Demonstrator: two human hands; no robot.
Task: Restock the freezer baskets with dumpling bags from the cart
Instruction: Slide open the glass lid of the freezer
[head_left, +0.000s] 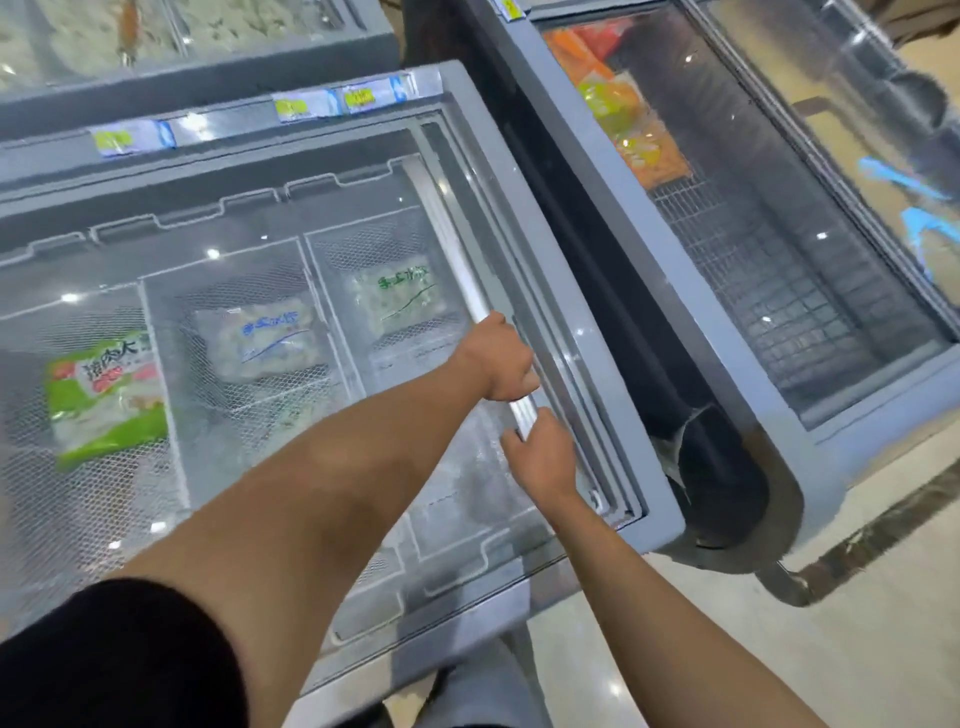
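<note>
A grey chest freezer (524, 171) fills the left and centre, its glass lid over white mesh baskets (156, 322). A green dumpling bag (104, 395) lies in the left basket. A clear bag with blue print (260, 340) lies in the middle one, and a clear bag with green print (397, 296) in the right one. My left hand (501, 358) grips the lid's white handle bar (452, 244) at the right side. My right hand (543, 454) holds the same bar just below it. No cart is in view.
A second freezer (727, 395) stands to the right with orange and green packs (623, 119) at its far end and a bare wire rack (769, 270) nearer. A dark gap (597, 291) separates the two. Another freezer (208, 52) lies behind. Pale floor (779, 665) shows at the lower right.
</note>
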